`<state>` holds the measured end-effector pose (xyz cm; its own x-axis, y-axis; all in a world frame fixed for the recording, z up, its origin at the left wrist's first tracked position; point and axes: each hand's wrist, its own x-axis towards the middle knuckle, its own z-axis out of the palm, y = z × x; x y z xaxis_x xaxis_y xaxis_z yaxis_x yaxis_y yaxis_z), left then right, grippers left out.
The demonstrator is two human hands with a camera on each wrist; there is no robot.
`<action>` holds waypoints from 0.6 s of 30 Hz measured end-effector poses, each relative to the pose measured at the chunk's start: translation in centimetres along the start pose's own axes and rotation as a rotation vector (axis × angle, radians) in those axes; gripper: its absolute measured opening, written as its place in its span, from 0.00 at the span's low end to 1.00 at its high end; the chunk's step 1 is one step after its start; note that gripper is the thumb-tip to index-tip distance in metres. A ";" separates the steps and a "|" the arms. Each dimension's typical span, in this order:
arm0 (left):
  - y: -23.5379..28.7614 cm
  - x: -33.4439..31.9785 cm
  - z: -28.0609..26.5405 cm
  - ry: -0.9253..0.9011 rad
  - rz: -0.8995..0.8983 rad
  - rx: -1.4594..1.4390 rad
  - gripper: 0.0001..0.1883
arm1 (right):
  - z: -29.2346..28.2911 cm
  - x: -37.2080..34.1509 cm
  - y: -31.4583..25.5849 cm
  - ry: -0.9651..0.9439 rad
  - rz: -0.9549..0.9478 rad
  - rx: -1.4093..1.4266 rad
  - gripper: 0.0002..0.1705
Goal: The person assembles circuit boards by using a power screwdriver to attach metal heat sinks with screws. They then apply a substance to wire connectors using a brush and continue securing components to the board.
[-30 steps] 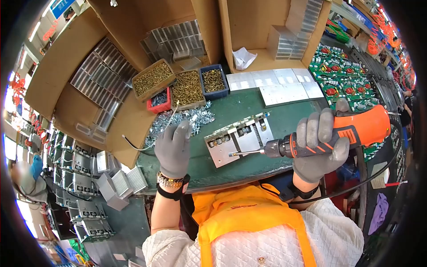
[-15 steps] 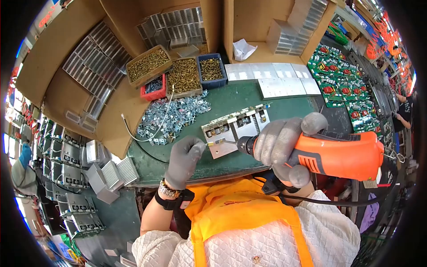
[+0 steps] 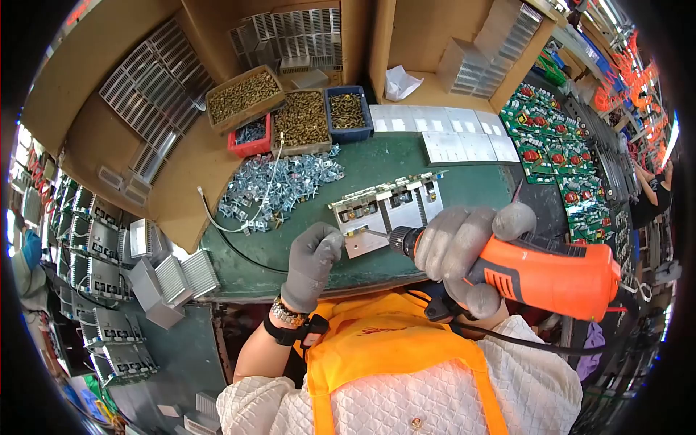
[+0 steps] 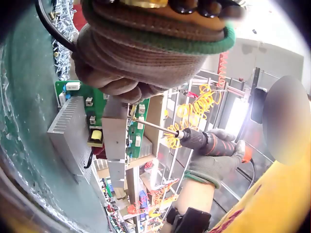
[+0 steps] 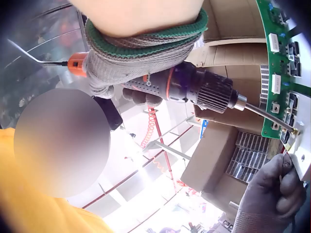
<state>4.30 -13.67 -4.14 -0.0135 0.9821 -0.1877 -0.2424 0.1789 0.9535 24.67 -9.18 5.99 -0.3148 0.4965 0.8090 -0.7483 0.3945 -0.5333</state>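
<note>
Silver finned metal heat-sink assembly (image 3: 407, 216) with a green circuit board (image 5: 278, 63) along one side: on the green bench (image 3: 391, 156), just beyond the left fingers and ahead of the driver's tip. Left hand (image 3: 315, 264), grey-gloved: fingers bunched narrow by the assembly's near left corner. Cannot tell whether they pinch the plate's edge or a small part. Right hand (image 3: 464, 254), also gloved: fingers wrapped round an orange-and-black power screwdriver (image 3: 536, 275), gap filled by its body. Long steel bit (image 5: 267, 115) runs toward the left fingertips, its end at a small brass-coloured screw (image 5: 296, 131) just beside them.

Handling, as judged: line the bit up with the screw's axis before adding pressure; a slant invites slipping or a crossed thread. Light forward push, short trigger, ease off as the head seats. Left fingers best steady the work at the side, out of the bit's path; glove fabric could snag on a turning tip. Watch the board's components near the tip too.

Around: heap of small silvery clips (image 3: 272, 185) beyond the left fingers; open bin of brass-coloured screws (image 3: 301, 119) farther past them; flat silver plates (image 3: 467, 147) beyond the right fingers.
</note>
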 end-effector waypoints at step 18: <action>-1.2 0.7 -0.5 -0.009 0.083 0.045 0.12 | 2.0 2.1 1.2 -0.146 0.021 -0.109 0.35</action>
<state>4.11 -13.25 -5.48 -0.0233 0.9942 -0.1053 -0.1969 0.0987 0.9754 21.99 -9.19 7.53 -0.4169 0.3907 0.8207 -0.6758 0.4706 -0.5673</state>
